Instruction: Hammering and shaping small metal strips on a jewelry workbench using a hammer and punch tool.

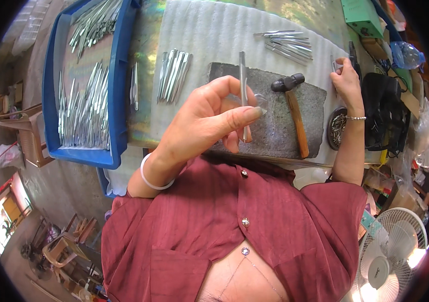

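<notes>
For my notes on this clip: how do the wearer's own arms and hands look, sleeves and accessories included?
Both hands are ungloved. The left hand has a smooth white bangle at its wrist; the right hand has a pale beaded bracelet. The maroon sleeves are short, leaving both forearms bare.

Free foam (214, 30) between strip piles (174, 75)

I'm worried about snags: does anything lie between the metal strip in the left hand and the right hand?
In this view, the hammer lies on the grey slab between that metal strip and the right hand. A clear item, hard to identify, shows by the left hand.
</notes>
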Action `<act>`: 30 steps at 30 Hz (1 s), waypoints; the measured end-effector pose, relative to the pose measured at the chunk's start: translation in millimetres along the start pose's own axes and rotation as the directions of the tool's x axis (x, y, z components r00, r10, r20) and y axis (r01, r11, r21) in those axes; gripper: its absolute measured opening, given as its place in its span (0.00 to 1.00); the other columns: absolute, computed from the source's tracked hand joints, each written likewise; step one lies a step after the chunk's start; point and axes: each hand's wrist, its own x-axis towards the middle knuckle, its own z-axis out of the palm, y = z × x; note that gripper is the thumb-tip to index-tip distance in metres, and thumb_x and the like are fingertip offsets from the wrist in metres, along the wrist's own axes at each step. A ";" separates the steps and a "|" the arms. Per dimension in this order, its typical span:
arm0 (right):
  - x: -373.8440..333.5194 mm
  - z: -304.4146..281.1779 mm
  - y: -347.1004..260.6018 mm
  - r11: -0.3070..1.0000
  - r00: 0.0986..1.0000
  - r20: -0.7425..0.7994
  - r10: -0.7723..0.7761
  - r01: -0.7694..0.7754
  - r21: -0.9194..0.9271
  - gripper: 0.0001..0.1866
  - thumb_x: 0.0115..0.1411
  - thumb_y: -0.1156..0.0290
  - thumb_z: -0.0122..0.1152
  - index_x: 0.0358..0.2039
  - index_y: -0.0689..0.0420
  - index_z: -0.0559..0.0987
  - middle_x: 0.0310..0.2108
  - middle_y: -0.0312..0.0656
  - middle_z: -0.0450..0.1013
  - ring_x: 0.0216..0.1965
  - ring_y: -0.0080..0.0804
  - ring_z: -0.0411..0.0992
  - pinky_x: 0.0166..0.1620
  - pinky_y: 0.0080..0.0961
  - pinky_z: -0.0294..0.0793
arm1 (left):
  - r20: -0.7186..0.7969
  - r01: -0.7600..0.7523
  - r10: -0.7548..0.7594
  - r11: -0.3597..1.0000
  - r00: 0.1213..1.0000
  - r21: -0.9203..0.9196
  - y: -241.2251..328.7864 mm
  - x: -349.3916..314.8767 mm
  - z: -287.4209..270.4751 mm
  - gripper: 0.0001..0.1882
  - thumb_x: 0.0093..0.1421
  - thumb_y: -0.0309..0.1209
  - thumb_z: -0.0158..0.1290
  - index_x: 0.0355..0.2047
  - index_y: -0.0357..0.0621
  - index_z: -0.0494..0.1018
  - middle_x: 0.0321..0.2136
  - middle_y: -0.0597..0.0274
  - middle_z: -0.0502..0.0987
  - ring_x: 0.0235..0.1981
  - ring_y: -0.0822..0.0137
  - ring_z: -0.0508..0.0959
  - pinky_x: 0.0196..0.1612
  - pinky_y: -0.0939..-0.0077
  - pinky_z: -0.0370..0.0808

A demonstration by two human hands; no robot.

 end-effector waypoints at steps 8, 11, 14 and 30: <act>-44.4 -32.4 -12.5 0.869 0.998 0.017 -0.061 0.045 0.493 0.11 0.59 0.72 0.51 0.40 0.63 0.74 0.24 0.29 0.67 0.19 0.11 0.59 0.22 0.10 0.58 | 0.100 0.063 -0.052 0.993 0.994 -0.104 -2.1 -0.5 -8.4 0.14 0.60 0.30 0.52 0.45 0.37 0.68 0.18 0.63 0.73 0.14 0.77 0.71 0.16 0.90 0.66; -71.9 -52.1 -33.1 0.721 0.990 0.057 -0.131 0.056 0.691 0.10 0.60 0.70 0.50 0.37 0.63 0.75 0.22 0.30 0.68 0.19 0.12 0.61 0.22 0.10 0.59 | 0.124 0.102 -0.087 0.987 0.989 -0.128 -2.3 -0.7 -9.0 0.15 0.61 0.30 0.51 0.46 0.36 0.68 0.17 0.64 0.73 0.13 0.78 0.71 0.16 0.89 0.66; -110.2 -66.9 -72.8 0.583 0.981 -0.003 -0.195 0.118 0.804 0.09 0.62 0.71 0.49 0.37 0.63 0.74 0.23 0.32 0.69 0.19 0.10 0.61 0.22 0.08 0.60 | 0.131 0.124 -0.107 0.985 0.986 -0.123 -2.3 -2.7 -5.8 0.15 0.62 0.31 0.50 0.46 0.36 0.68 0.17 0.65 0.72 0.14 0.78 0.71 0.17 0.88 0.67; -177.7 -28.5 -167.6 0.259 0.914 0.022 -0.405 0.092 0.961 0.06 0.63 0.75 0.51 0.35 0.65 0.72 0.22 0.36 0.72 0.21 0.16 0.72 0.25 0.11 0.70 | 0.021 -0.297 0.332 0.810 0.943 0.506 -17.5 -36.7 7.4 0.11 0.62 0.23 0.49 0.45 0.35 0.70 0.30 0.62 0.78 0.32 0.75 0.77 0.37 0.83 0.73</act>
